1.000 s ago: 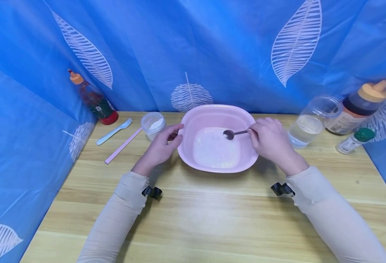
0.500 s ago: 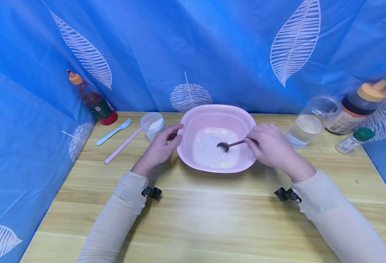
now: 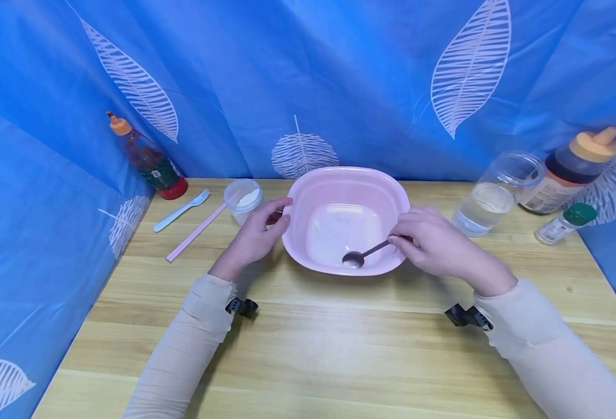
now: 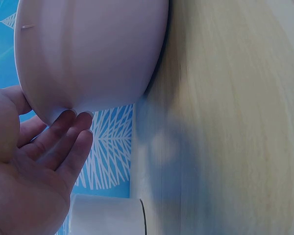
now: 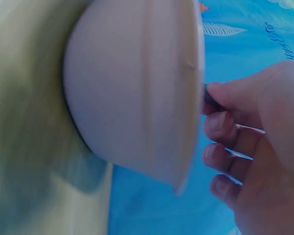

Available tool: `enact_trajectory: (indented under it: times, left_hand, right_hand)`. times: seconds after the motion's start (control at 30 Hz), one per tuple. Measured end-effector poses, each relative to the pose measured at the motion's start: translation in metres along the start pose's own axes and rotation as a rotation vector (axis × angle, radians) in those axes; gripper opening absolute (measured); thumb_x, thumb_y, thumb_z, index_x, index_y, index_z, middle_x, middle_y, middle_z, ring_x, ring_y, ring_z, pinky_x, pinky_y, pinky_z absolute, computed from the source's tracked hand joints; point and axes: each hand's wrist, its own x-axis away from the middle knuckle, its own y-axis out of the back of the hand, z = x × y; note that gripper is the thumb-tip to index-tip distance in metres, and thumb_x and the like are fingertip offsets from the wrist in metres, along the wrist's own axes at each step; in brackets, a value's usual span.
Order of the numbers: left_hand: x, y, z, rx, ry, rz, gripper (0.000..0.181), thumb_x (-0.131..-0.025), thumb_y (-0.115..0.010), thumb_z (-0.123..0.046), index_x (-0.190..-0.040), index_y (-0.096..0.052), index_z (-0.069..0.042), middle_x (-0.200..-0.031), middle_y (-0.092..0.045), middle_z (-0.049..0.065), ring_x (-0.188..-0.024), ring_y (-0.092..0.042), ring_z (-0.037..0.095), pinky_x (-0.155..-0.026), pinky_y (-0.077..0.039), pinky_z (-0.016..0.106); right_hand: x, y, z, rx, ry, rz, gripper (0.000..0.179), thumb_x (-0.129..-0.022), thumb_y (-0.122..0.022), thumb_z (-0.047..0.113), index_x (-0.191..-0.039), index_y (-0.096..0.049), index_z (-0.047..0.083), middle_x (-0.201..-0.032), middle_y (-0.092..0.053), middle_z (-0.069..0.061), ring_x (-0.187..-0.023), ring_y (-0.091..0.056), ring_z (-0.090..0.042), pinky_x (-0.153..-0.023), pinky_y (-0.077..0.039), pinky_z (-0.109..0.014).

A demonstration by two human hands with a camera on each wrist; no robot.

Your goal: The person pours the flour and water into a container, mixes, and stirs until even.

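A pink basin [image 3: 346, 174] stands on the table with whitish liquid in its bottom. At its left rim my left hand [image 3: 259, 231] holds on, thumb at the edge and fingertips against the outer wall, as the left wrist view shows. My right hand [image 3: 439, 244] pinches the handle of a dark brown spoon [image 3: 372, 249] over the basin's right rim. The spoon's bowl is low in the basin, by the near wall. Only the handle's end, between thumb and forefinger, appears in the right wrist view; the basin [image 5: 122, 83] hides the rest.
Left of the basin are a tub of white powder [image 3: 243, 198], pink chopsticks [image 3: 197, 233], a light blue fork [image 3: 181, 210] and a red sauce bottle [image 3: 153, 157]. At right stand a cup of clear liquid [image 3: 486, 203], a dark sauce bottle [image 3: 570, 171] and a green-capped shaker [image 3: 565, 224].
The spoon's bowl has swept from the basin's right middle toward its near wall. My right hand has shifted slightly nearer and to the right; the left hand has stayed on the rim.
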Motion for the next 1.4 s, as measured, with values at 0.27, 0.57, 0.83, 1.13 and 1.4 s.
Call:
enact_trajectory:
  times: [0.27, 0.57, 0.83, 1.13, 1.4]
  left_hand:
    - [0.0, 0.0, 0.0, -0.009, 0.015, 0.004, 0.049, -0.112, -0.055, -0.017, -0.159, -0.051, -0.003, -0.155, -0.057, 0.021, -0.134, -0.062, 0.039, -0.121, -0.049, 0.055]
    - [0.0, -0.001, 0.001, -0.008, 0.011, -0.001, 0.049, -0.111, -0.055, -0.017, -0.158, -0.051, -0.002, -0.154, -0.058, 0.021, -0.133, -0.062, 0.039, -0.12, -0.049, 0.055]
    - [-0.001, -0.001, 0.003, -0.002, -0.02, -0.002, 0.049, -0.111, -0.055, -0.014, -0.157, -0.051, 0.001, -0.154, -0.058, 0.024, -0.133, -0.063, 0.041, -0.119, -0.05, 0.055]
    - [-0.002, -0.001, 0.001, 0.004, -0.015, 0.002, 0.049, -0.111, -0.056, -0.015, -0.157, -0.052, 0.0, -0.152, -0.059, 0.023, -0.131, -0.064, 0.04, -0.118, -0.051, 0.055]
    - [-0.001, 0.001, 0.001, 0.001, 0.001, 0.002, 0.049, -0.111, -0.056, -0.016, -0.158, -0.051, -0.002, -0.153, -0.058, 0.021, -0.132, -0.063, 0.039, -0.119, -0.05, 0.056]
  right_hand:
    - [-0.021, -0.024, 0.004, 0.027, -0.022, -0.066, 0.013, -0.101, -0.071, 0.012, -0.09, -0.079, 0.009, -0.084, -0.071, -0.003, -0.085, -0.059, -0.024, -0.084, -0.047, -0.045]
    - [-0.043, -0.028, 0.003, 0.011, -0.052, -0.037, 0.016, -0.103, -0.07, 0.013, -0.097, -0.082, 0.005, -0.086, -0.073, -0.006, -0.087, -0.062, -0.028, -0.089, -0.05, -0.047]
    - [-0.07, -0.032, 0.009, -0.043, -0.102, 0.022, 0.021, -0.104, -0.067, 0.015, -0.095, -0.084, 0.006, -0.079, -0.07, -0.004, -0.076, -0.061, -0.022, -0.076, -0.051, -0.041]
    - [-0.076, -0.023, -0.001, 0.001, -0.299, 0.019, 0.027, -0.105, -0.063, 0.017, -0.092, -0.084, 0.005, -0.072, -0.07, -0.006, -0.07, -0.059, -0.025, -0.075, -0.047, -0.041]
    - [-0.059, -0.001, -0.009, 0.015, -0.395, 0.053, 0.028, -0.103, -0.062, 0.018, -0.092, -0.084, 0.002, -0.076, -0.07, -0.011, -0.077, -0.061, -0.03, -0.071, -0.047, -0.041]
